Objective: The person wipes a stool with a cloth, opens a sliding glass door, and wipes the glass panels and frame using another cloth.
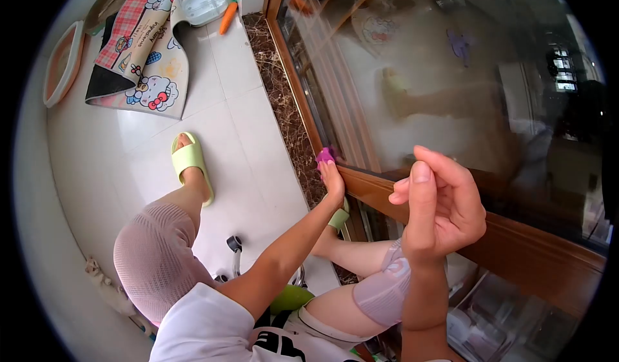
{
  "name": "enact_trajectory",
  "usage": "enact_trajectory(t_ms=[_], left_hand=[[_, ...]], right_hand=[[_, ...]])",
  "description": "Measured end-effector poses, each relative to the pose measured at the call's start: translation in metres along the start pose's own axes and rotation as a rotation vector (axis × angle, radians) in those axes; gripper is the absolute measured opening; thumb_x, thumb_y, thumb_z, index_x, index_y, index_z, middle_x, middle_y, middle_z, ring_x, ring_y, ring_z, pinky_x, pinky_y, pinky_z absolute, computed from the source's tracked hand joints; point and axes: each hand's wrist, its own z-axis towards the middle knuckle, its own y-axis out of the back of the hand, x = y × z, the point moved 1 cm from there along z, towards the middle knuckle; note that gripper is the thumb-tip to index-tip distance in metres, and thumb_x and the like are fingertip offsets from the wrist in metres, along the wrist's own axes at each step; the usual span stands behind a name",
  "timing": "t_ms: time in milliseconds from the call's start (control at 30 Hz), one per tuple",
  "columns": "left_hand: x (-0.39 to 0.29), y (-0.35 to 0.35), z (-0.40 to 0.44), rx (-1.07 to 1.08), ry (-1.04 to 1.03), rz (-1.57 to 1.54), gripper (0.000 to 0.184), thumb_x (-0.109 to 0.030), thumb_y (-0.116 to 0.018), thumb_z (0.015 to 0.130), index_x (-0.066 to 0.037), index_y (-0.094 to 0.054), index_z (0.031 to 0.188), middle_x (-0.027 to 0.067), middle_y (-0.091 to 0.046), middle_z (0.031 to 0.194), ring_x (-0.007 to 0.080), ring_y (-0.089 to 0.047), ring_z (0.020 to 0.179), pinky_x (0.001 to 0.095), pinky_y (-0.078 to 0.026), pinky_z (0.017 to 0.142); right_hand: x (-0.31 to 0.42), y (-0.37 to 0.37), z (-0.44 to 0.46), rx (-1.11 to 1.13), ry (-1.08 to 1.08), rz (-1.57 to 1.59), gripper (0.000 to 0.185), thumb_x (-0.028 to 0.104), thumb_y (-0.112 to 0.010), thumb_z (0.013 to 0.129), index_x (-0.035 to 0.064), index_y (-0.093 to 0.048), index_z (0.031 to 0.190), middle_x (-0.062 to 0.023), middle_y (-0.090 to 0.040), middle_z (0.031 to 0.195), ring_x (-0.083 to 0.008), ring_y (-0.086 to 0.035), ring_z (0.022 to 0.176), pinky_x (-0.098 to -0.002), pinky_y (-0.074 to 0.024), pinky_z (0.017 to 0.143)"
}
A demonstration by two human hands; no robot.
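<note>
My left hand [333,183] reaches forward and holds a bright purple cloth [325,158] against the corner of the brown wooden door frame [367,180], beside the glass. Part of the cloth is covered by my fingers. Closer to the camera, my right hand [445,210] is raised in front of the glass pane [445,104]. Its fingers are curled in, with the thumb tip near the index fingertip, and nothing shows between them. The glass carries blurry reflections and a purple figure [459,45].
A cartoon mat [164,72] lies folded on the white tile floor [225,136]. Near it are a clear plastic container [205,2], an orange carrot-shaped thing [228,18] and an orange-and-white basin [64,65]. A wheeled stool base [236,252] stands between my legs. Dark marble [277,78] edges the door.
</note>
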Motion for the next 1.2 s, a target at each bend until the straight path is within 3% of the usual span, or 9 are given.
enact_trajectory(t_ms=[233,333,467,567,667,767,933,1100,1200], left_hand=[[-0.087,-0.026,-0.097,0.019,0.056,-0.063,0.062,-0.041,-0.025,0.109,-0.011,-0.014,0.162,0.0082,-0.004,0.17,0.0242,-0.002,0.156,0.0413,-0.007,0.124],[-0.151,-0.036,-0.162,0.217,0.033,-0.332,0.055,-0.041,-0.025,0.11,-0.003,-0.036,0.147,0.0136,-0.041,0.144,0.0235,-0.041,0.134,0.04,-0.034,0.115],[-0.199,-0.065,-0.225,0.195,-0.16,-0.081,0.062,-0.044,-0.028,0.109,-0.01,-0.015,0.16,0.0112,-0.011,0.164,0.0258,-0.007,0.152,0.0404,-0.008,0.122],[-0.216,-0.069,-0.245,0.292,-0.784,0.218,0.066,-0.046,-0.028,0.109,-0.01,-0.011,0.162,0.0149,-0.001,0.169,0.0292,0.005,0.156,0.0431,0.001,0.124],[-0.299,-0.087,-0.304,0.393,-1.074,0.351,0.065,-0.04,-0.03,0.11,-0.011,-0.007,0.163,0.0167,0.007,0.169,0.0331,0.01,0.156,0.0465,-0.001,0.124],[-0.378,-0.105,-0.375,0.561,-1.525,0.316,0.062,-0.035,-0.039,0.107,-0.013,-0.021,0.162,0.0208,0.003,0.168,0.0406,0.005,0.155,0.053,0.001,0.123],[-0.506,-0.136,-0.434,0.571,-2.057,0.335,0.059,-0.036,-0.038,0.106,-0.009,-0.032,0.158,0.0157,-0.009,0.169,0.0382,-0.005,0.156,0.0512,-0.004,0.124],[-0.545,-0.151,-0.329,0.116,-1.874,0.168,0.053,-0.031,-0.032,0.108,-0.008,-0.035,0.156,0.0152,-0.019,0.167,0.0353,-0.014,0.154,0.0531,-0.005,0.124],[-0.537,-0.145,-0.238,0.089,-1.404,0.159,0.061,-0.039,-0.028,0.11,-0.009,-0.018,0.161,0.0156,-0.015,0.168,0.0311,-0.01,0.155,0.0467,-0.004,0.125]], right_hand=[[0.016,0.035,-0.034,-0.162,0.084,0.175,0.018,-0.004,-0.055,0.095,-0.0085,-0.067,0.108,-0.0057,-0.062,0.066,-0.0081,-0.056,0.053,-0.0202,-0.0481,0.051],[0.023,0.054,-0.044,-0.351,0.219,0.271,0.018,-0.003,-0.054,0.096,-0.0091,-0.066,0.108,-0.0064,-0.062,0.064,-0.0088,-0.055,0.049,-0.0206,-0.0477,0.051],[0.019,0.075,-0.055,-0.492,0.349,0.426,0.016,-0.004,-0.053,0.096,-0.009,-0.063,0.107,-0.0079,-0.063,0.064,-0.0107,-0.055,0.049,-0.0225,-0.0487,0.051],[0.005,0.089,-0.067,-0.551,0.623,0.227,0.017,-0.006,-0.052,0.094,-0.0094,-0.062,0.107,-0.0092,-0.065,0.068,-0.0146,-0.061,0.056,-0.0256,-0.0514,0.055],[0.029,0.118,-0.069,-0.766,0.756,0.357,0.013,0.003,-0.051,0.096,-0.0074,-0.057,0.102,-0.0111,-0.062,0.071,-0.018,-0.06,0.059,-0.0273,-0.0538,0.059],[0.041,0.14,-0.075,-0.904,0.717,0.249,0.011,0.003,-0.052,0.095,-0.006,-0.056,0.101,-0.0143,-0.064,0.079,-0.023,-0.062,0.068,-0.0312,-0.0547,0.062],[0.077,0.139,-0.07,-0.674,0.731,0.132,0.008,0.0,-0.055,0.09,-0.0027,-0.059,0.097,-0.0124,-0.065,0.074,-0.0218,-0.06,0.067,-0.0314,-0.0488,0.063],[0.098,0.152,-0.037,-0.584,0.817,-0.038,0.015,-0.004,-0.061,0.082,-0.0003,-0.066,0.096,-0.0083,-0.068,0.074,-0.0223,-0.062,0.064,-0.0318,-0.0503,0.06],[0.099,0.153,-0.023,-0.61,0.789,-0.083,0.015,-0.004,-0.062,0.081,0.0009,-0.067,0.095,-0.0071,-0.069,0.076,-0.0226,-0.063,0.065,-0.0316,-0.0511,0.061]])
